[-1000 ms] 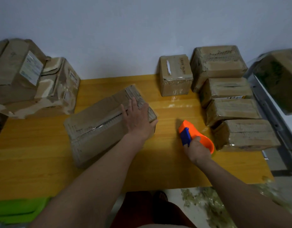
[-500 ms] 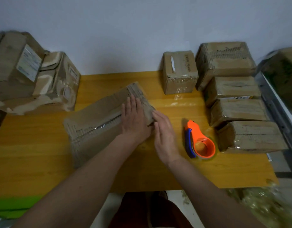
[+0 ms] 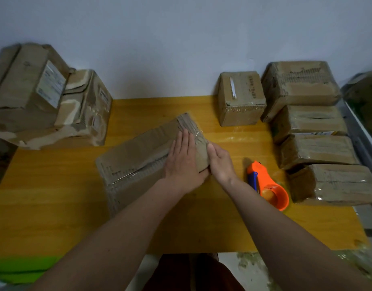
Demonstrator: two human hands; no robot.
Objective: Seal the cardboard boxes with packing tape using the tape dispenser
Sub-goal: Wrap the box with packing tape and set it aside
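Setting: yellow wooden table (image 3: 55, 206) against a pale wall, seen from above.
Box in work: long brown cardboard box (image 3: 139, 156) lying at a slant in the middle of the table, clear tape glinting along its top seam and over its right end.
Left hand (image 3: 184, 162): laid flat on the right part of the box top, fingers straight and together, pointing toward the wall.
Right hand (image 3: 219, 162): pressed against the right end face of the box, fingers straight, thumb tip just over the top edge, touching the left hand near its thumb.
Tape dispenser: orange plastic tape dispenser with a blue blade guard (image 3: 267, 185) lying on the table just right of the right wrist, held by neither hand.
Right side: five taped brown cardboard boxes (image 3: 315, 152), four in a column.
Left side: pile of torn, labelled cardboard boxes (image 3: 44, 101).
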